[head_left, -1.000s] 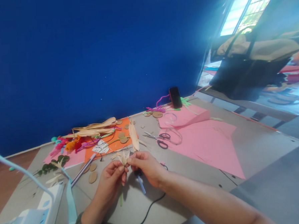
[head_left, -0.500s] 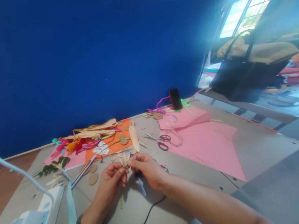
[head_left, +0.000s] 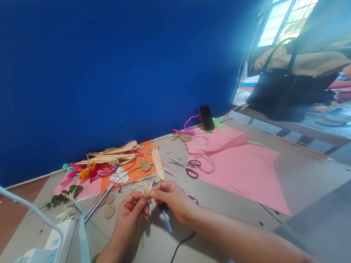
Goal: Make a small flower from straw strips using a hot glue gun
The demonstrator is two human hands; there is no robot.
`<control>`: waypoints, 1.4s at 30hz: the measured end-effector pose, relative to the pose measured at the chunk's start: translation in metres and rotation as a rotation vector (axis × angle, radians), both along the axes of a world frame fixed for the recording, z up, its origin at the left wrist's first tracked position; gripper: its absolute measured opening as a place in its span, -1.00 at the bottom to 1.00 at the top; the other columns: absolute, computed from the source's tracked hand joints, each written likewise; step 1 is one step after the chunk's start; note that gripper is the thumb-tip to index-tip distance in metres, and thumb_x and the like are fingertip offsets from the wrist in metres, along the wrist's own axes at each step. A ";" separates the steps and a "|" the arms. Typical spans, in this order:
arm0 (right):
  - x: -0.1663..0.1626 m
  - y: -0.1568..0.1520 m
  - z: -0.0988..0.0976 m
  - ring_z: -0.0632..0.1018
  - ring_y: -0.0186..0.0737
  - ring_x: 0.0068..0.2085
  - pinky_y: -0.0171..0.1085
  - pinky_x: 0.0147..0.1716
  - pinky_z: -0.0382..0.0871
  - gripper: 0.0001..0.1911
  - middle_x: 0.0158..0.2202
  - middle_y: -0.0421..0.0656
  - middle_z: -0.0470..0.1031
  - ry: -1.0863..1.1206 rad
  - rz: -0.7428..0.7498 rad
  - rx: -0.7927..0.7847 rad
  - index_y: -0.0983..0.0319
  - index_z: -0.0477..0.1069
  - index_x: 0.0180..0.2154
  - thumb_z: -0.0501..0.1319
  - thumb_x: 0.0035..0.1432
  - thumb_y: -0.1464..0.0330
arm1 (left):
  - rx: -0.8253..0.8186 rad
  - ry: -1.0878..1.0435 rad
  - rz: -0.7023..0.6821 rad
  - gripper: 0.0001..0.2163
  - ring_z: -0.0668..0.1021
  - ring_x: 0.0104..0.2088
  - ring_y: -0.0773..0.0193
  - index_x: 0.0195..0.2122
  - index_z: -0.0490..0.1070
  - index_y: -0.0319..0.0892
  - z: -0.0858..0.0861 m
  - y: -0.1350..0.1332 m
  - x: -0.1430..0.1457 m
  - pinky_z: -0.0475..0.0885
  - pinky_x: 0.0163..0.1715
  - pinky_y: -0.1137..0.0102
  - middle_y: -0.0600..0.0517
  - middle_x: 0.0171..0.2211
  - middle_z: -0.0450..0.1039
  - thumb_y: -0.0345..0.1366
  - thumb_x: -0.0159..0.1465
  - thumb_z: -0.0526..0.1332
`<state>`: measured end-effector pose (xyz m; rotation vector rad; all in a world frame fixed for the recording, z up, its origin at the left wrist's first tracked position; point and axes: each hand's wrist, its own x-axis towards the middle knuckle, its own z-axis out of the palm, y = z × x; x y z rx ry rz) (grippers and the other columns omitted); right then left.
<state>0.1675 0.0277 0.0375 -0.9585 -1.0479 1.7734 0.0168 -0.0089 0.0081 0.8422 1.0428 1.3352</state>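
Observation:
My left hand (head_left: 135, 208) pinches a small pale flower (head_left: 147, 189), which looks made of dried corn husk strips, between thumb and fingers. On its other side, the fingertips of my right hand (head_left: 170, 196) close on the petals. A thin green strip (head_left: 142, 240) shows below the left hand; whether it joins the flower is hidden. Partly covered by my right hand lies a dark tool, seemingly a glue gun, with a bluish translucent stick (head_left: 167, 220) at its rear. Just beyond the hands is a long piece of husk (head_left: 157, 164).
Scissors (head_left: 187, 168) lie open by pink paper (head_left: 239, 171). A phone (head_left: 206, 118) leans at the blue wall. Husk bundles (head_left: 114, 152) and pompoms (head_left: 85, 173) rest on orange paper (head_left: 145, 168). At left stands a power strip (head_left: 59, 239); a black cable (head_left: 178, 249) crosses the front.
Both hands stay at the flower, with only a slight shift of the fingers. The whole view has moved very slightly.

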 end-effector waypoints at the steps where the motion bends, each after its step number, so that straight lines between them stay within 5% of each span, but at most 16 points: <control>1: 0.000 0.000 0.000 0.31 -0.44 -0.58 -0.38 -0.52 0.12 -0.75 -0.62 -0.27 0.41 0.003 0.000 -0.003 0.30 0.47 -0.54 0.42 -0.20 0.26 | 0.009 0.013 0.010 -0.81 0.43 -0.62 0.43 -0.40 0.42 -0.21 0.000 0.000 0.000 0.33 -0.59 0.54 0.09 -0.58 0.47 -0.24 0.11 0.38; 13: -0.005 -0.005 -0.010 0.52 -0.30 -0.50 -0.30 -0.44 0.36 -0.64 -0.55 -0.23 0.49 0.065 0.018 0.084 0.30 0.41 -0.46 0.49 -0.25 0.25 | 0.078 0.175 0.111 -0.73 0.46 -0.61 0.34 -0.40 0.45 -0.22 0.005 -0.006 0.002 0.38 -0.56 0.46 0.07 -0.61 0.45 -0.16 0.03 0.42; 42: -0.005 -0.006 -0.008 0.46 -0.34 -0.55 -0.37 -0.56 0.31 -0.83 -0.60 -0.26 0.44 -0.171 -0.043 0.256 0.26 0.38 -0.48 0.35 -0.12 0.37 | 0.053 0.133 0.080 -0.74 0.49 -0.59 0.32 -0.41 0.46 -0.22 0.003 -0.008 0.003 0.41 -0.56 0.47 0.04 -0.60 0.49 -0.17 0.02 0.43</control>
